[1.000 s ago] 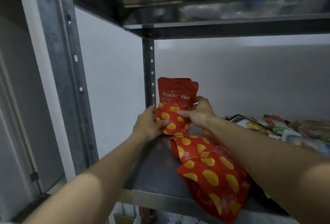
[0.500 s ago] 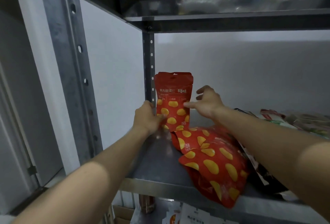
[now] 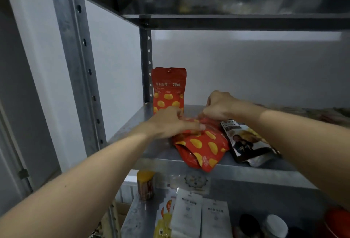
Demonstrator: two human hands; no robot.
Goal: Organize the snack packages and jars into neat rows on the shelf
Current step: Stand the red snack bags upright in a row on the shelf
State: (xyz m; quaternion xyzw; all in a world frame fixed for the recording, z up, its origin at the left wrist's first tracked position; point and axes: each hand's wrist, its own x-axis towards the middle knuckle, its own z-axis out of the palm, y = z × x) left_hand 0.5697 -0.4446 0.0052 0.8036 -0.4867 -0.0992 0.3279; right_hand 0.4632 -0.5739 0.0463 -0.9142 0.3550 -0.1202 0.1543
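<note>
Red bag grip: left hand [image 3: 170,122] and right hand [image 3: 217,107] both pinch the far end of the flat red bag [image 3: 203,145].
Bag's long way: from the shelf [image 3: 246,169] front back to the hands.
Next spot, I think: beside the standing red bag [image 3: 169,90], just behind the left hand.

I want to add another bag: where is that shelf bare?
Bare shelf shows at the front left, between the front post and the lying red pouches, and along the back wall, between the upright red pouch and the blurred pile at right. The front middle is crowded: pouches, dark package, left hand, right hand.
</note>
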